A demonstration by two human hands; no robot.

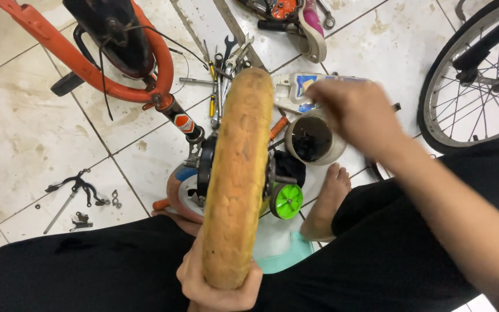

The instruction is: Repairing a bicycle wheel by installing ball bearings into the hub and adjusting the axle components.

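My left hand (218, 283) grips the near edge of a small bicycle wheel with a worn tan tyre (239, 173), held upright on edge between my knees. Its dark hub (206, 164) shows at the tyre's left side. My right hand (347, 112) reaches out, blurred, over a round tub of black grease (313, 138) standing on the floor just right of the wheel. Whether its fingers hold anything cannot be made out. A green plastic training wheel (287, 200) lies by my bare foot (327, 205).
An orange bicycle frame (105, 75) lies at the upper left. Several wrenches and screwdrivers (223, 63) are scattered behind the wheel. Brake parts and nuts (82, 193) lie on the tiles at left. A large spoked wheel (475, 81) stands at the right.
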